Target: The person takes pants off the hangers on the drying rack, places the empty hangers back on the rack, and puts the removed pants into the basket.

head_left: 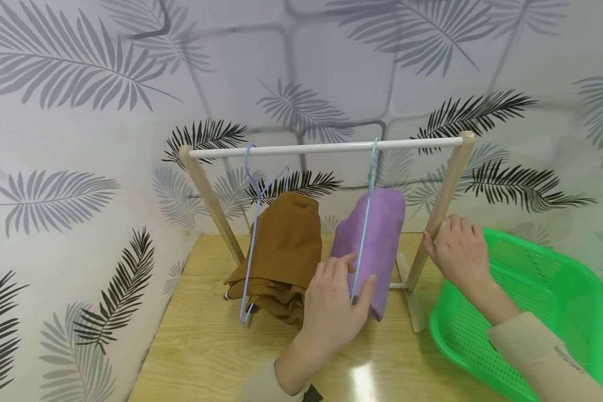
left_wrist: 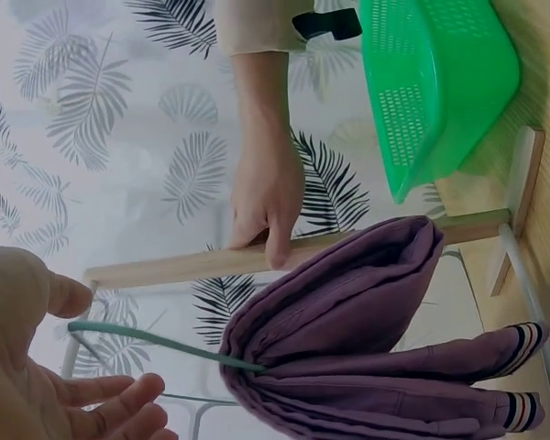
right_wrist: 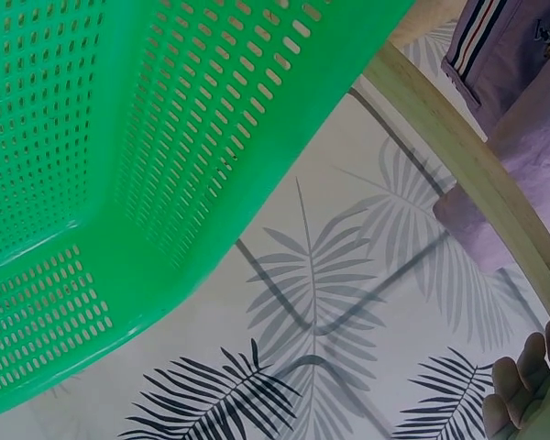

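A small clothes rack (head_left: 301,149) with a white rail and wooden posts stands on the table. From its rail hangs a folded purple garment (head_left: 384,234) on a thin teal hanger (head_left: 365,223); striped cuffs dangle from it in the left wrist view. My left hand (head_left: 334,304) is beside the hanger's near end, thumb and fingers spread apart around it. With my right hand (head_left: 459,251) I hold the rack's right post (head_left: 444,195), the thumb on the near side and fingers behind. Left of the purple garment, a brown garment (head_left: 286,240) hangs folded over a blue hanger (head_left: 253,240).
A green perforated basket (head_left: 578,268) stands on the table (head_left: 196,352) to the right of the rack, under my right forearm. Behind the rack is a wall covering (head_left: 105,139) with a leaf print.
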`<action>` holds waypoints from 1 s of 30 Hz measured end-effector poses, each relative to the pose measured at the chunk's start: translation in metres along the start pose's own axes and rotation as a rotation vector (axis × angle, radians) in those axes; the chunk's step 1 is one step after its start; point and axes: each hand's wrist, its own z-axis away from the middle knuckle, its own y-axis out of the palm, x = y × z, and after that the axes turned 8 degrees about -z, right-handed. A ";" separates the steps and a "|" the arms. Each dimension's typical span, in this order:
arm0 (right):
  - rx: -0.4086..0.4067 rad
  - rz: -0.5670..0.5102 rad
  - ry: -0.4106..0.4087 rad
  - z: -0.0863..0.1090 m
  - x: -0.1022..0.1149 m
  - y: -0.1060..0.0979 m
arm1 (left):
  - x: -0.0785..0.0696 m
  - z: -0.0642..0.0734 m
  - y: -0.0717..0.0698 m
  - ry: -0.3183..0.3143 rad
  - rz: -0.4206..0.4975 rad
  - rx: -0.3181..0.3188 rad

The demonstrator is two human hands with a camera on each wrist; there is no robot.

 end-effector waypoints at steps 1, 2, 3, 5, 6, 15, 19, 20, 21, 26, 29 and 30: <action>0.001 -0.001 0.003 0.000 0.000 0.000 | -0.001 0.000 0.001 0.001 -0.026 -0.012; 0.002 -0.004 0.006 -0.001 0.000 0.000 | -0.002 0.000 0.002 0.002 -0.054 -0.025; 0.003 -0.005 0.008 -0.001 0.001 0.000 | -0.003 0.000 0.003 0.004 -0.081 -0.035; 0.003 -0.004 0.008 -0.001 0.001 0.000 | -0.004 -0.001 0.005 0.010 -0.134 -0.054; 0.002 -0.003 0.007 -0.001 0.001 0.000 | -0.004 -0.001 0.006 0.012 -0.156 -0.059; 0.011 0.012 0.006 -0.002 0.001 0.000 | -0.007 -0.001 0.009 -0.019 -0.297 -0.028; 0.007 0.009 0.007 -0.002 0.002 -0.001 | -0.007 -0.001 0.012 0.000 -0.340 -0.041; 0.004 0.010 0.005 -0.002 0.002 -0.002 | -0.006 -0.001 0.013 0.006 -0.344 -0.051; 0.000 0.011 0.004 -0.002 0.002 -0.002 | -0.006 -0.001 0.014 0.012 -0.350 -0.061; -0.015 0.017 -0.003 -0.002 0.003 -0.002 | -0.004 -0.001 0.017 0.018 -0.372 -0.093; -0.011 0.013 -0.001 -0.002 0.003 -0.002 | -0.003 0.000 0.018 0.015 -0.408 -0.102; -0.008 0.013 0.001 -0.002 0.003 -0.002 | -0.003 -0.001 0.018 0.013 -0.419 -0.107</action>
